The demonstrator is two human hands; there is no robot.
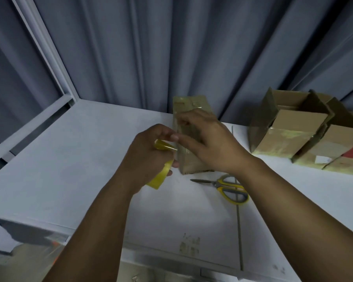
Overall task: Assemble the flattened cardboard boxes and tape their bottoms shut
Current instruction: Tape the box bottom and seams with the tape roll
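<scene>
Several taped boxes (293, 127) stand right of the current box (192, 106), which the right hand (210, 145) clasps while the left hand (149, 155) grips the tape roll (158, 179), sealing seemingly unfinished

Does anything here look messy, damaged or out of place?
Two small things. The finished boxes at the right lie tipped at angles in a loose heap, not stacked. The table has a scuffed, brownish patch near its front edge. Nothing looks spilled.
</scene>
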